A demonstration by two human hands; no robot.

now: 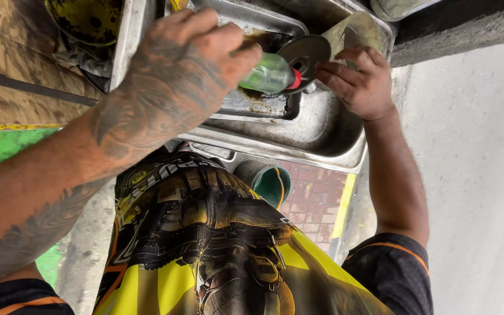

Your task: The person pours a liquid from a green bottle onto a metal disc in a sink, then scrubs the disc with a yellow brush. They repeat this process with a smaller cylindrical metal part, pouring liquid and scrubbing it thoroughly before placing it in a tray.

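A: Steel sink (328,137) fills the top of the head view, grimy, with a smaller steel tray (252,105) sitting inside it. Concrete ledge (462,26) to the right, pale wall under it.

B: Hands?

A: Left hand (176,76), tattooed, is over the tray, fingers wrapped round a green bottle (268,73). Bottle lies near sideways, red cap (294,78) pointing at a dark metal disc (304,55).

B: Cap touching the disc?

A: Just at it, looks like contact, can't tell for sure. Right hand (357,81) is curled at the disc's lower right edge, fingertips on or just under it. Grip on the disc itself is partly hidden.

B: So hands apart?

A: Yes, apart, bottle and disc between them, both above the sink.

B: Anything else?

A: Wooden board (13,64) top left, yellow stained bowl (86,17) beside it. Green bucket (269,184) below the sink rim, brick floor (313,201) next to it. Person's yellow and black printed shirt (205,245) fills the bottom middle.
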